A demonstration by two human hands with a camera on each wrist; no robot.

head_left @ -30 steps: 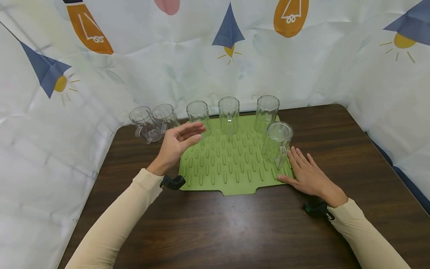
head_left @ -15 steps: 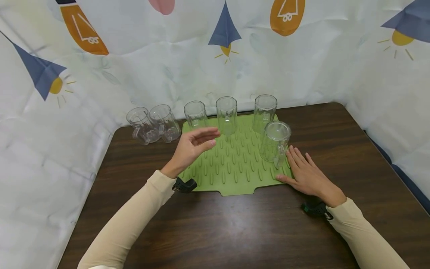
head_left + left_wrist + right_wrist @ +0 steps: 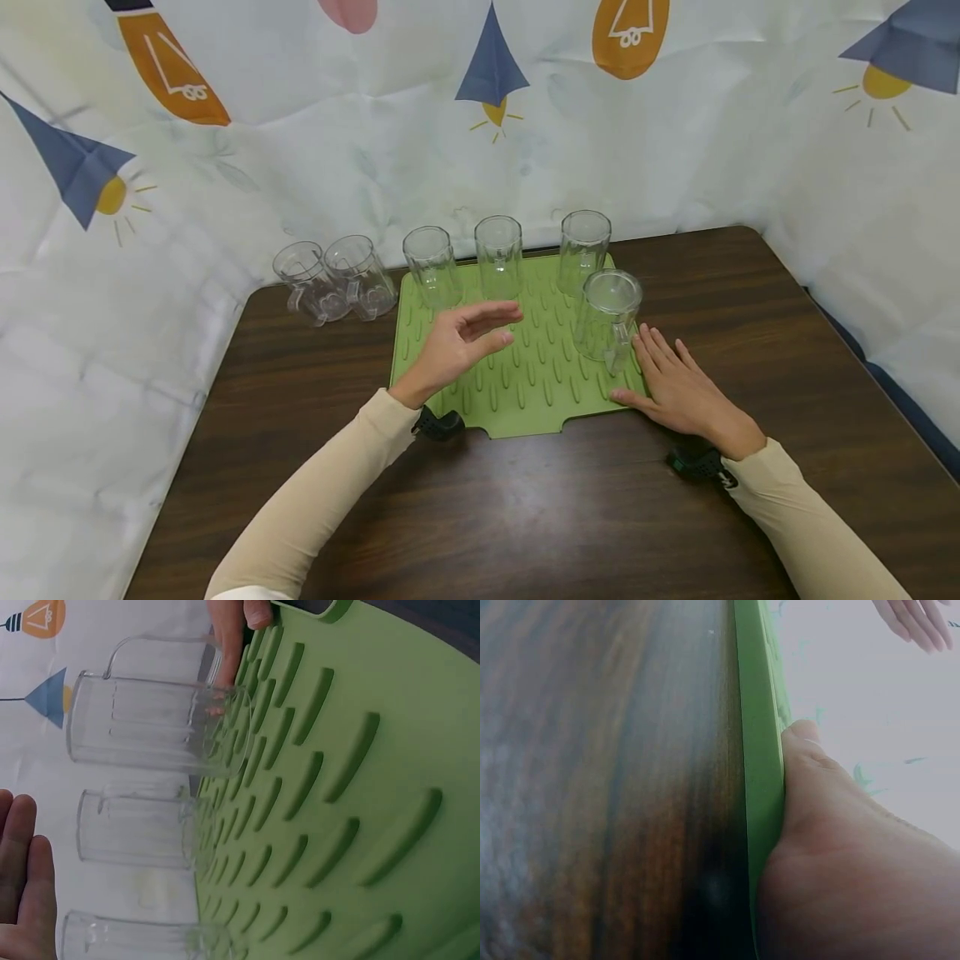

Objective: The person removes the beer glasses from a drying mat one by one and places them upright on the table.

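My left hand (image 3: 461,342) hovers over the green ribbed mat (image 3: 525,396), fingers extended and thumb apart, holding nothing. Flat on the mat's right edge rests my right hand (image 3: 678,387), its fingertips close beside a clear glass mug (image 3: 609,321) at the mat's front right. Along the back of the mat stand three more glass mugs, one on the left (image 3: 431,271), a middle one (image 3: 498,258) and one on the right (image 3: 583,254). The left wrist view shows the near mug (image 3: 157,724) with its handle. In the right wrist view, my thumb (image 3: 806,754) lies along the mat's edge.
Two more glass mugs, a left one (image 3: 313,287) and a right one (image 3: 363,279), stand close together on the dark wooden table (image 3: 525,517), left of the mat. A white patterned cloth (image 3: 360,158) hangs behind the table and at its sides.
My left hand has moved right and slightly down in the head view, from near the back-left mug to over the mat's middle. My right hand stays on the mat's edge. The mugs keep their places.
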